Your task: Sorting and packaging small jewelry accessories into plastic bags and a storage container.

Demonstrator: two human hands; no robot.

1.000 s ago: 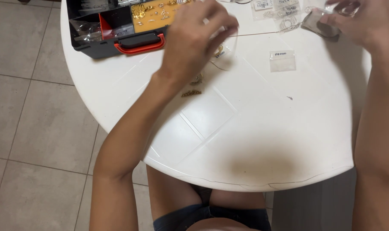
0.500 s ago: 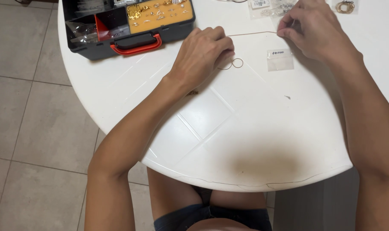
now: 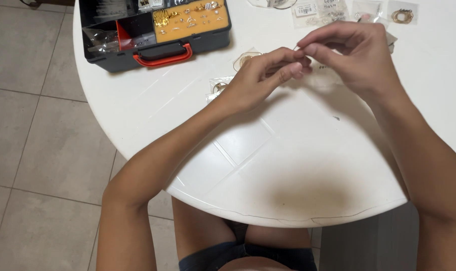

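Both hands had lifted off the round white plastic table [image 3: 268, 165] and met — my left hand [image 3: 260, 75] and right hand [image 3: 356, 55] pinched something too small to identify, a clear jewellery packet [image 3: 245, 59] at eleven o'clock.

Just one camera here, strapped to the person's head and looking steeply down. It sits close enough that both forearms run in from the bottom corners and the hands meet in the upper middle of the frame. The round white table [image 3: 288, 165] fills most of the shot, with its far edge cut off at the top. Tiled floor [image 3: 32, 140] shows down the left side, and the person's lap peeks out at the bottom centre. No second view to compare.
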